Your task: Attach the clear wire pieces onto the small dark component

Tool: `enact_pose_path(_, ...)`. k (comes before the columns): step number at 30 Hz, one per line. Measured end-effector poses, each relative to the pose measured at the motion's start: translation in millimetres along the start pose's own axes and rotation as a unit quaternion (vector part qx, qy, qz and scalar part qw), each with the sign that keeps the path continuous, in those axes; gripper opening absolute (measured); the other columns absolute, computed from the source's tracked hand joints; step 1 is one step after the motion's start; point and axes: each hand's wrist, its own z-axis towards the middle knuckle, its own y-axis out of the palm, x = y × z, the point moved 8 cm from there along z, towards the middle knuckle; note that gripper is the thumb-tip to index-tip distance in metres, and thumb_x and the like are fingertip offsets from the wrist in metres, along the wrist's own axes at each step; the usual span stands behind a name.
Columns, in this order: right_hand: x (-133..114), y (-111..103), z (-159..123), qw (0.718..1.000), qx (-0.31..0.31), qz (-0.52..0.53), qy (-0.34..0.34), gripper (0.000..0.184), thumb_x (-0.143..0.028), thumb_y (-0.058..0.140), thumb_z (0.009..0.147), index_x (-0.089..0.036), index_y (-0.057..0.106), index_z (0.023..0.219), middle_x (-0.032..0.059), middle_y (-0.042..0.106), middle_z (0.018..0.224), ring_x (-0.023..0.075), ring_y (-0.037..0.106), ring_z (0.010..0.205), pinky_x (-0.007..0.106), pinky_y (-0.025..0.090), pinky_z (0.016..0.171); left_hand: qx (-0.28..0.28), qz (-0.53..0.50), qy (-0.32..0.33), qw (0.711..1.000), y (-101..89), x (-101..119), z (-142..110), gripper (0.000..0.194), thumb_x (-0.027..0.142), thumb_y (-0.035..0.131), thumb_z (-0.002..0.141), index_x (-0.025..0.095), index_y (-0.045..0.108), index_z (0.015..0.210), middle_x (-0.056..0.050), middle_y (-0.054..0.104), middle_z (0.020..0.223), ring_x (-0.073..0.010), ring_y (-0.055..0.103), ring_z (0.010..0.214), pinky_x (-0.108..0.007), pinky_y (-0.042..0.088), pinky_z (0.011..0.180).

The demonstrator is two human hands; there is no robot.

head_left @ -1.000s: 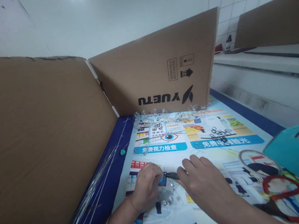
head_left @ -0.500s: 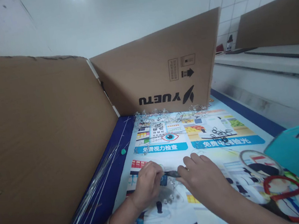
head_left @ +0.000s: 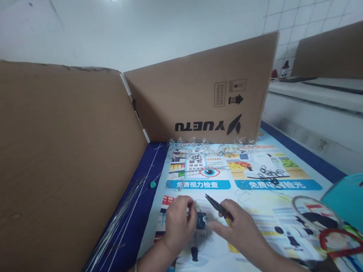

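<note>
Pliers (head_left: 217,204) now raised, hands (head_left: 179,219) near cardboard wall (head_left: 54,172).

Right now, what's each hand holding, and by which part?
The right hand holds thin pliers by the handle end, tips pointing up and away. The left hand pinches a small clear piece at its fingertips; which part is unclear.

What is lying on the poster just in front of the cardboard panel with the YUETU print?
Along the foot of the cardboard panel lies a row of small clear pieces on the poster. Black rings lie nearer. What stands behind the panel is hidden.
</note>
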Motion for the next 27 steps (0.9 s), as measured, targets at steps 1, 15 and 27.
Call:
enact_pose_path(1, -2, 1, -2, 1.0, 0.003, -0.002, 0.004, 0.026, -0.033, 0.062, 0.064, -0.021, 0.039, 0.065, -0.0052, 0.046, 0.061, 0.0103, 0.044, 0.053, 0.02, 0.034, 0.049, 0.002, 0.004, -0.006, 1.0, -0.4, 0, 0, 0.007, 0.013, 0.044, 0.08, 0.018, 0.049, 0.077, -0.002, 0.056, 0.07, -0.0153, 0.053, 0.067, -0.027, 0.039, 0.061)
enact_pose_path(15, 27, 25, -2, 0.959, -0.07, 0.231, 0.15, 0.015, -0.032, 0.045, 0.075, -0.019, 0.049, 0.068, -0.0042, 0.047, 0.059, 0.0121, 0.044, 0.057, 0.023, 0.034, 0.053, -0.041, -0.049, -0.081, 0.995, 9.3, -4, -5, 0.008, 0.016, 0.045, 0.079, 0.018, 0.047, 0.072, 0.001, 0.053, 0.065, -0.0131, 0.052, 0.063, -0.023, 0.038, 0.055)
enact_pose_path(27, 45, 30, 0, 0.904, -0.051, 0.362, 0.22, 0.012, -0.031, 0.051, 0.071, -0.019, 0.05, 0.07, -0.0054, 0.044, 0.058, 0.0094, 0.036, 0.052, 0.021, 0.031, 0.05, -0.097, -0.189, -0.144, 0.967, 22.7, -5, -4, 0.007, 0.014, 0.045, 0.077, 0.017, 0.049, 0.072, 0.001, 0.051, 0.068, -0.0101, 0.047, 0.059, -0.02, 0.038, 0.055)
